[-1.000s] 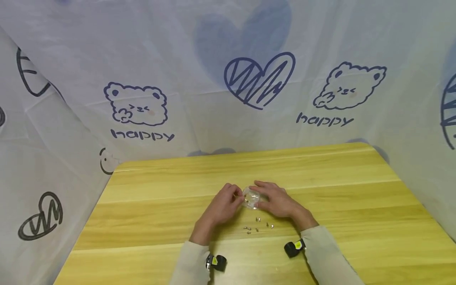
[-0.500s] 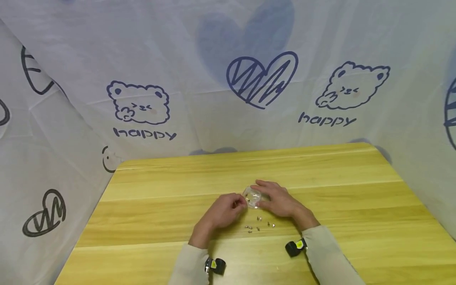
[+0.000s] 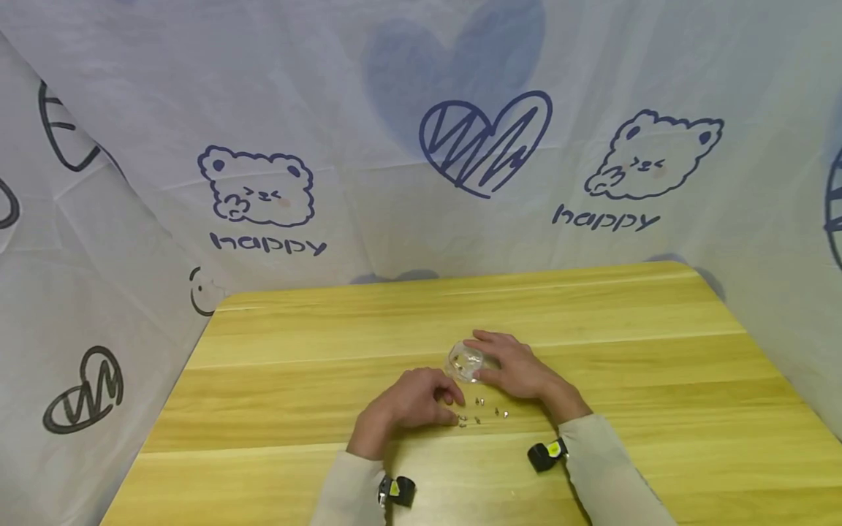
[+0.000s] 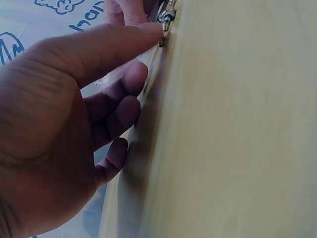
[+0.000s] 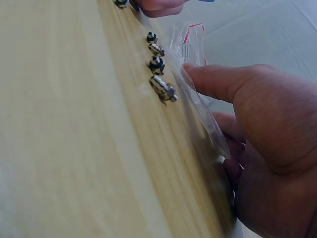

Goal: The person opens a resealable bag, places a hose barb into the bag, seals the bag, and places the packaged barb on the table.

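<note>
On the yellow wood-grained table (image 3: 296, 380), rounded at both far corners: a clear plastic bag (image 3: 465, 363), about midway between the left and right edges. Scattered just beside it, farther from the far edge: several small metal fittings (image 5: 163, 89).

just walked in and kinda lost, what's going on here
A person is working at a wooden table with both bare hands. The right hand holds a clear plastic bag by its side. The left hand is down by some small metal parts scattered on the table on the person's side of the bag; whether it touches one is hard to tell. A couple of dark specks show within the bag's outline, too small to identify.
</note>
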